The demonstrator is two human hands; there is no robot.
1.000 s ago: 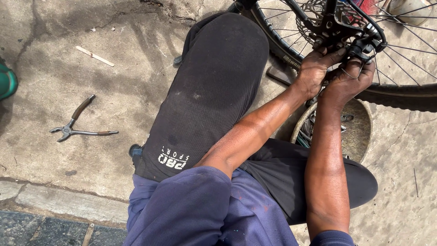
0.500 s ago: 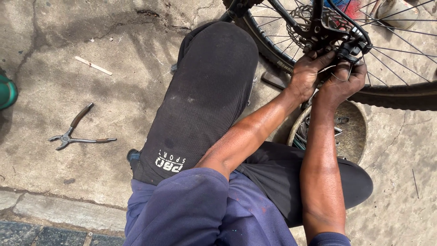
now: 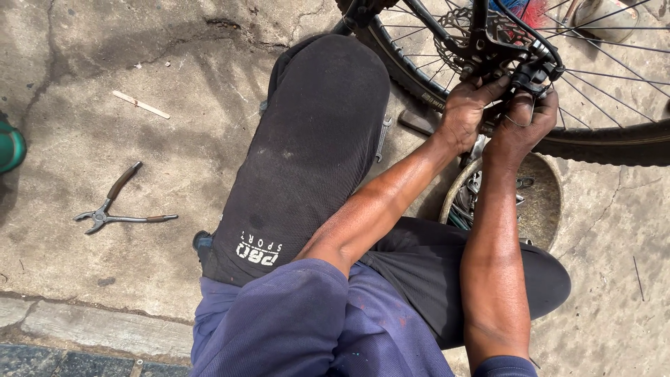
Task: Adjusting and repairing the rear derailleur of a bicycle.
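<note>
A bicycle rear wheel (image 3: 600, 136) with spokes and a black tyre stands at the top right. Both hands work at its hub, on the rear derailleur (image 3: 534, 70). My left hand (image 3: 466, 112) grips the mechanism from the left side. My right hand (image 3: 525, 122) closes around the derailleur from below. My knees in black shorts (image 3: 314, 146) fill the middle of the view. A thin cable loops over the derailleur.
Open pliers (image 3: 115, 213) lie on the concrete at left, a small stick (image 3: 142, 105) beyond them. A wrench (image 3: 383, 136) rests beside my knee. A round metal bowl (image 3: 541, 202) with small parts sits under my forearms. A green object (image 3: 8, 146) is at the left edge.
Both hands stay on the derailleur with only slight finger shifts. The view has shifted a little.
</note>
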